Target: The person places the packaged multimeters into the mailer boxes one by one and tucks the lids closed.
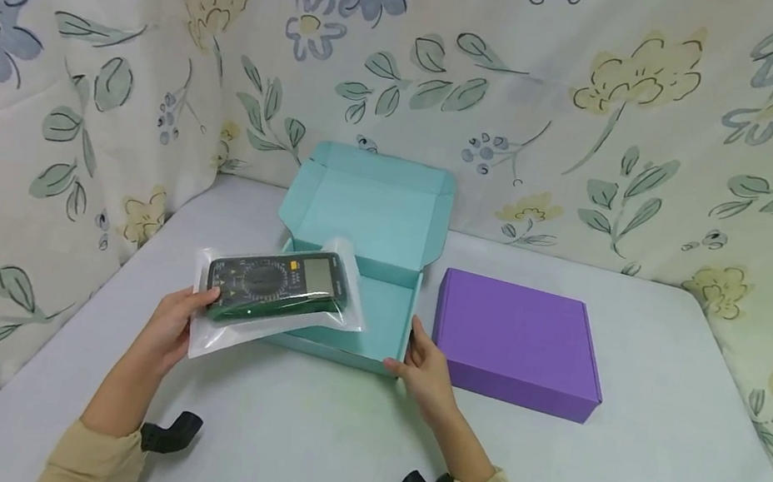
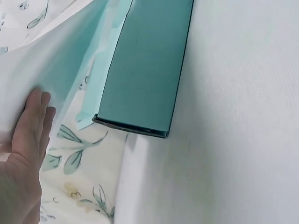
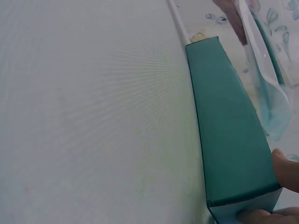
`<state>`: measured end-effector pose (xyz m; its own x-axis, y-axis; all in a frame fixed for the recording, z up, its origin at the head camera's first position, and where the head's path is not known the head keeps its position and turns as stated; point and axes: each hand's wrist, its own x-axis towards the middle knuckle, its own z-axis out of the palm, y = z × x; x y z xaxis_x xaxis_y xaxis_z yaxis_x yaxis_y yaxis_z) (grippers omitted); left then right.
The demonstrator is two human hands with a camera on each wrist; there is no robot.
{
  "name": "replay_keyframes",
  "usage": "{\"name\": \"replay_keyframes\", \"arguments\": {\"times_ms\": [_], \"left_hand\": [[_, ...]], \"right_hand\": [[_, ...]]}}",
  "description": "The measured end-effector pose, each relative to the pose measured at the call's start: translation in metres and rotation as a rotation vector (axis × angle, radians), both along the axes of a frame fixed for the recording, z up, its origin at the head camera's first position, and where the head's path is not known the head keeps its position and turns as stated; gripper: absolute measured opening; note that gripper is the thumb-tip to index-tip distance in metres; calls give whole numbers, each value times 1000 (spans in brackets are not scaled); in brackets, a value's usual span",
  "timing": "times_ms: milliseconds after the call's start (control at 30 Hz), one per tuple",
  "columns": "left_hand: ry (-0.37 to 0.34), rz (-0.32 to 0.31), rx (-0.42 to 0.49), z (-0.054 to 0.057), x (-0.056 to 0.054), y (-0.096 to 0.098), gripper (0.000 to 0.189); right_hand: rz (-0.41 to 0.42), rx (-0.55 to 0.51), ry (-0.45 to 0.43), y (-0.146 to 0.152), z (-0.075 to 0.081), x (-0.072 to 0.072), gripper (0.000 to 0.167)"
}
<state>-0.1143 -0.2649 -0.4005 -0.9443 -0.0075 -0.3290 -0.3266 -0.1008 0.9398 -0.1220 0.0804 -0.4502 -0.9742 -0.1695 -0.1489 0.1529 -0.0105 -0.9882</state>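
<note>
A turquoise cardboard box (image 1: 387, 308) stands open on the bench (image 1: 293, 445), its flapped lid raised at the back; the person's right grip (image 1: 429, 374) holds its right front corner. Above that box's left front part, a black rectangular digital multimeter (image 1: 274, 280) with a round dial, grey screen and green edge sits slantwise inside a translucent plastic pouch (image 1: 216, 340), pinched by the left grip (image 1: 168, 329).
</note>
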Motion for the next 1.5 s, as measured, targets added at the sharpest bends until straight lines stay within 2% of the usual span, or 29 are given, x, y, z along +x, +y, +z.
{"name": "replay_keyframes", "arguments": {"times_ms": [333, 867, 1133, 1300, 1500], "left_hand": [[15, -121, -53, -2, -12, 7, 66], [-3, -206, -46, 0, -32, 25, 62], [-1, -261, -52, -5, -47, 33, 61], [17, -304, -55, -4, -58, 35, 59], [5, -335, -73, -5, -71, 38, 58]], "right_hand": [[3, -7, 26, -1, 0, -3, 86], [-1, 42, 8, 0, 5, -3, 86], [-4, 64, 15, 0, 6, -3, 87], [-3, 102, 23, 0, 8, -4, 87], [20, 126, 41, 2, 6, -6, 88]]}}
